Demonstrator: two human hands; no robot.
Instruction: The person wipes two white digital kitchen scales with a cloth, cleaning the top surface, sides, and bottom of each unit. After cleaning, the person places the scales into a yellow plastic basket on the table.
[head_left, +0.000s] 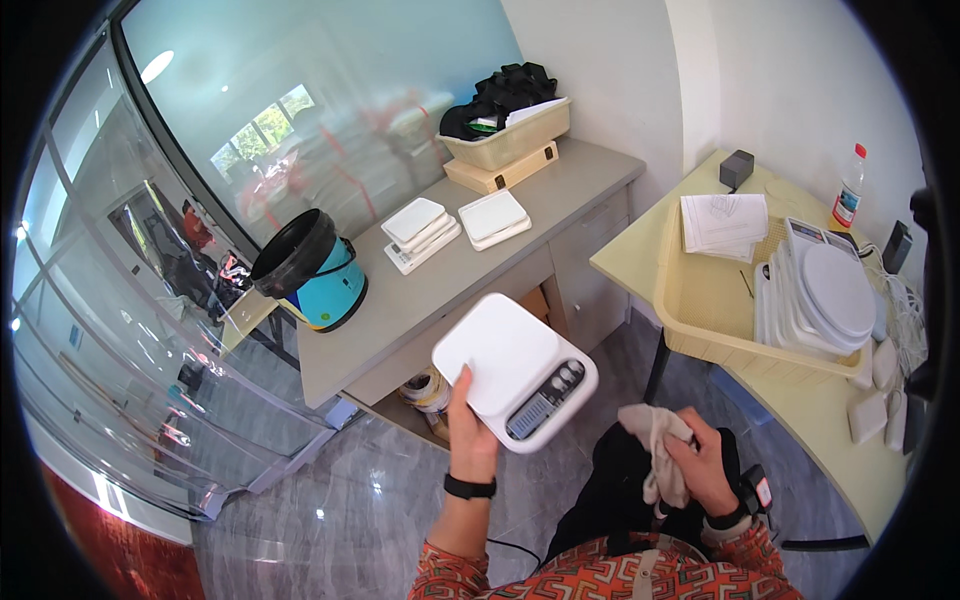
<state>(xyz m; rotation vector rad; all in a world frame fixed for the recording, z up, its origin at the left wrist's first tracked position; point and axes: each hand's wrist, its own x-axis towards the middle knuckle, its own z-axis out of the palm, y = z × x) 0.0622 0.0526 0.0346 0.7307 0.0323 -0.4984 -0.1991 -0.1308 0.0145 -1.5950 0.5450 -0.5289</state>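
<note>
My left hand (474, 431) grips a white digital kitchen scale (499, 356) by its near left side, thumb on the weighing plate. The scale is tilted, its display and buttons facing up along the lower right edge. In my right hand (701, 461) is a bunched whitish cloth (664, 450), held above my lap, apart from the scale. On the grey desk (480, 277) beyond my left hand stand a small stack of white scales (421, 232) and another white scale or short stack (495, 219).
A blue bucket with a black rim (330, 289) stands at the desk's left. At the back, a cream basket (517, 139) of black straps rests on a wooden box (502, 176). To the right, a yellow table (832, 442) bears a basket (705, 330) of scales, a bottle (847, 195) and cables (900, 315).
</note>
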